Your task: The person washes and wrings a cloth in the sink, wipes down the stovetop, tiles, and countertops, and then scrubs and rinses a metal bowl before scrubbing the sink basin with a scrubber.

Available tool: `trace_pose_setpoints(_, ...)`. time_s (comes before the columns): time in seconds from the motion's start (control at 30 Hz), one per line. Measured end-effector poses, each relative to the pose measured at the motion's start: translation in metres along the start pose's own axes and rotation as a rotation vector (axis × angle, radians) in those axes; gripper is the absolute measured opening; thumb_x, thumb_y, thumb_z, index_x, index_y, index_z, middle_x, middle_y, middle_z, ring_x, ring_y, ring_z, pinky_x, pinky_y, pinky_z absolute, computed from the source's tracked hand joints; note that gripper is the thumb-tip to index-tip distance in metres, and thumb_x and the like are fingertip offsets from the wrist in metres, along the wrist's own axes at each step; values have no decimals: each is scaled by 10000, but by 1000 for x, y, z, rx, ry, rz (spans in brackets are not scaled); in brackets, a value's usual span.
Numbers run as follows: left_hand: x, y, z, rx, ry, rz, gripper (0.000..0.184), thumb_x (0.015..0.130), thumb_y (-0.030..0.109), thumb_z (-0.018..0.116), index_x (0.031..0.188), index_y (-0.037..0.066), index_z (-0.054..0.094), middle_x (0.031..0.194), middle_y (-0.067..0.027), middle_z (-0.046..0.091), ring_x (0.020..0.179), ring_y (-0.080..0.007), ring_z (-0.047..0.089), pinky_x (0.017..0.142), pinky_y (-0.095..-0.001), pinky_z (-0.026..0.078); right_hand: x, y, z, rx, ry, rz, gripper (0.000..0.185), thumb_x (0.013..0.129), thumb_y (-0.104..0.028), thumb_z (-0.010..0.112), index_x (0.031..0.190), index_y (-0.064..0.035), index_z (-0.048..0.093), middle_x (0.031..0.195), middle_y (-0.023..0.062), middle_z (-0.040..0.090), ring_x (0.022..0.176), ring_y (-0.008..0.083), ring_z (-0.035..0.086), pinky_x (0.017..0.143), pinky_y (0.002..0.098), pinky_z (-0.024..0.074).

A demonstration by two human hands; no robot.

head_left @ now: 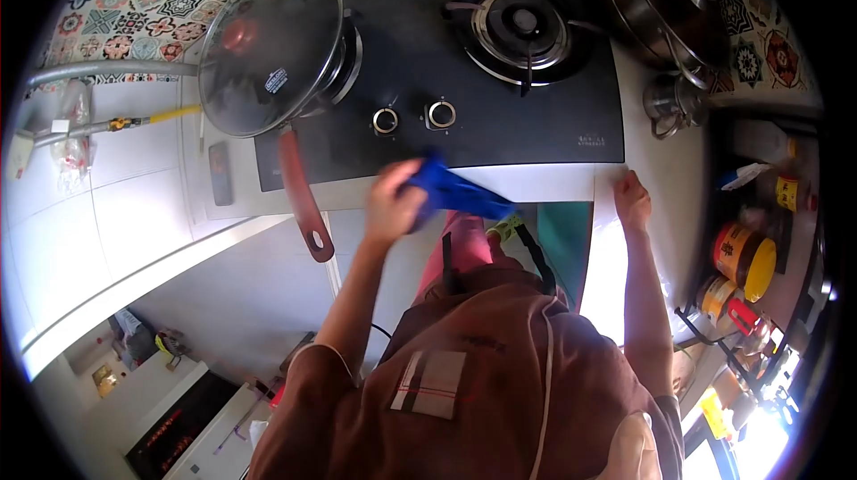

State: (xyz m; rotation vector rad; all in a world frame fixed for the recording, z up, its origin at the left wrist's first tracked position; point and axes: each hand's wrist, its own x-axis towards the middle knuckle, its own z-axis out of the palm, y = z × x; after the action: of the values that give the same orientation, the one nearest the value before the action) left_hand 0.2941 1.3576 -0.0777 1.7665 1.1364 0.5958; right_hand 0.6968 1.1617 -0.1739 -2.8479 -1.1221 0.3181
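While pinching one blue cloth [464,193] in the left hand [395,201], holding it out at the front edge of the surface [553,183]! Trailing off to the right from that grip, blurred and crumpled. Over on the other side, with the one right hand [632,200] curled into a loose fist, pausing at the same edge, well apart from the cloth; cannot tell about contact underneath.

Up to the stove [393,33] now, and counting: two knobs [440,115], side by side, just beyond the cloth. Adding two burners [525,23], left and right. Bearing one pan [299,181] on the left one, with one glass lid [272,47] on top, fogged in places. Pointing one brown-red handle back past the front edge.

Looking right: spotting one big dark pot [643,7] and, just nearer, one small steel cup [671,103]. Further right again, making out at least two jars [739,257], both showing yellow. Swinging left: finding one grey oblong [220,174] beside the stove. Nearest of all, wearing one brown top [500,364] with one pale patch.
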Motion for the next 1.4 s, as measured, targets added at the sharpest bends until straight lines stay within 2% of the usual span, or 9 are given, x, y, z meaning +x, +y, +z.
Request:
trace_pose_setpoints(0.1,-1,-56,-29,540,315,-82,509,710,143,608,1213,81,561,1241,-193,490,1048,-386,515,880,-423,455,-1,0,-2,7,10,-22,173,839,-262,474,840,-114,562,812,172,655,774,389,636,699,468,536)
trace_pose_setpoints(0.23,16,-55,15,1005,184,-144,549,746,238,567,1276,109,504,1315,-174,421,985,-410,502,826,-467,479,0,-2,-4,19,38,-41,132,820,-230,498,836,-115,561,774,160,650,742,378,637,664,473,535)
trace_pose_setpoints(0.67,64,60,206,849,-183,237,582,716,158,617,1239,-56,480,1235,-246,435,929,-341,539,640,-355,547,-2,0,-4,74,62,-56,161,825,-242,500,811,-93,560,767,178,639,762,399,621,680,457,524)
trace_pose_setpoints(0.77,72,75,255,838,-210,374,433,763,107,587,1175,-24,561,1255,-212,445,921,-307,526,648,-342,530,-6,15,2,223,90,-84,150,849,-215,501,852,-85,577,714,141,628,687,306,639,639,389,516)
trace_pose_setpoints(0.9,64,108,294,443,-518,341,460,692,124,627,1137,10,604,1233,-174,499,915,-357,555,755,-369,519,-46,44,-13,1098,99,66,121,883,-95,504,924,-37,601,727,4,553,647,70,510,593,229,442)
trace_pose_setpoints(1.0,31,121,328,-93,-632,153,469,683,182,632,1123,21,620,1127,-222,590,1039,-321,587,895,-357,466,-105,53,-51,1247,265,281,155,899,-119,512,981,-30,608,744,20,548,666,85,517,621,233,440)
trace_pose_setpoints(1.2,-9,156,220,-398,-560,267,454,682,64,619,1131,7,594,1099,-169,588,963,-287,604,884,-336,469,-205,75,-78,1276,357,434,233,922,-236,524,1001,-26,586,657,10,522,632,91,499,687,250,424)
trace_pose_setpoints(1.3,-13,131,133,69,-230,401,467,703,63,648,1167,60,596,1170,-146,538,1091,-276,518,940,-357,405,-233,81,-67,1295,346,437,234,927,-233,511,989,-20,585,647,9,518,618,90,482,694,262,405)
trace_pose_setpoints(1.4,-9,57,88,543,-20,235,554,746,132,624,1279,71,486,1275,-227,441,1129,-361,489,963,-420,410,-242,72,-61,1389,314,492,169,931,-142,487,970,-7,580,647,9,516,620,92,484,684,239,405)
